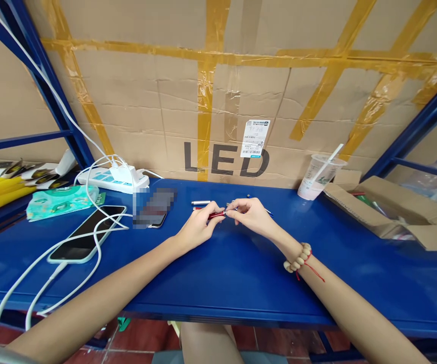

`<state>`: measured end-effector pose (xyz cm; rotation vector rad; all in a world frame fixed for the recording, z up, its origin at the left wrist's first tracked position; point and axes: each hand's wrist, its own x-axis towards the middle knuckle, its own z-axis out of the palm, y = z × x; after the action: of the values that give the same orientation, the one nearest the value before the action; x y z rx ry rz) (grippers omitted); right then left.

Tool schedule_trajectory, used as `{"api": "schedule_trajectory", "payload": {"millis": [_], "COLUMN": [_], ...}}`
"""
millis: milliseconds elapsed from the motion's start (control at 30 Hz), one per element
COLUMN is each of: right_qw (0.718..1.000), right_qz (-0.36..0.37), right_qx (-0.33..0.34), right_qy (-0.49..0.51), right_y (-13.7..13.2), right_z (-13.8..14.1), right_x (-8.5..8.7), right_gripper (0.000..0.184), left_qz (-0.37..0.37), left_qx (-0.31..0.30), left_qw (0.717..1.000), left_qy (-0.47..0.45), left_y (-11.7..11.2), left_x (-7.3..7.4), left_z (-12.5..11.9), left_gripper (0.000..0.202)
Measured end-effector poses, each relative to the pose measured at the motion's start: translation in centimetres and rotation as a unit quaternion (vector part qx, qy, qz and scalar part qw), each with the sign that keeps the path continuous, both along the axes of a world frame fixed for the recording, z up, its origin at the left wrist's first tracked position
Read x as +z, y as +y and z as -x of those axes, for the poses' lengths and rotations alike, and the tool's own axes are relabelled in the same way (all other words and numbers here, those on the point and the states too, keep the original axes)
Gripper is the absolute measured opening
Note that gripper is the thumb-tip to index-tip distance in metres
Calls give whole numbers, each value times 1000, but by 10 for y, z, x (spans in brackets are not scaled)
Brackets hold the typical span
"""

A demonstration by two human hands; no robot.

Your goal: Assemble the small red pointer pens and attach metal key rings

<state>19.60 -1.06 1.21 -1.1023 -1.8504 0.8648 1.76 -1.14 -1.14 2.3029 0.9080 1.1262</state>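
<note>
My left hand (pixel 200 225) is closed around a slim red pen barrel (pixel 217 215), held nearly level just above the blue shelf top. The thumb and fingers of my right hand (pixel 252 214) pinch at the barrel's right end, where a small metal-coloured part shows; its exact shape is too small to tell. Behind my left fingers lies a silver, pen-like piece (pixel 201 202). A thin blue-and-white piece (pixel 269 212) sticks out behind my right hand, mostly hidden by it. A tiny part (pixel 248 195) lies farther back.
On the left are a charging phone (pixel 85 237), loose white cables, a second phone (pixel 158 220), a tissue pack (pixel 62 201) and a power strip (pixel 106 179). A plastic cup with straw (pixel 319 177) and an open carton (pixel 378 210) stand right. Large cardboard (pixel 135 116) backs the shelf.
</note>
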Motion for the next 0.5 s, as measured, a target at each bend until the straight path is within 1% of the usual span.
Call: {"api": "schedule_trajectory", "payload": {"millis": [100,200,267,400,500], "right_qw": [995,985,983,987,990], "right_qz": [66,132,139,119,104], "right_qx": [4,19,21,8,-16], "right_qy": [69,113,121,107,91], "right_y": [-6,-11,-12,-10,-7], "right_z": [5,7,7,5,4], "right_x": [3,7,9,11,10], "right_gripper": [33,33,34,36,36], "left_qz": [-21,-39,-38,-13,2], "left_qx": [25,40,37,26,22], "left_qw": [999,997,997,997,997], "left_qy": [-35,-48,-55,-68,-79], "left_y": [-3,-4,-4,-4,-4], "left_x": [2,5,6,7,7], "left_z": [-4,-7,-8,-9,-11], "left_gripper": [10,7,4,13,11]}}
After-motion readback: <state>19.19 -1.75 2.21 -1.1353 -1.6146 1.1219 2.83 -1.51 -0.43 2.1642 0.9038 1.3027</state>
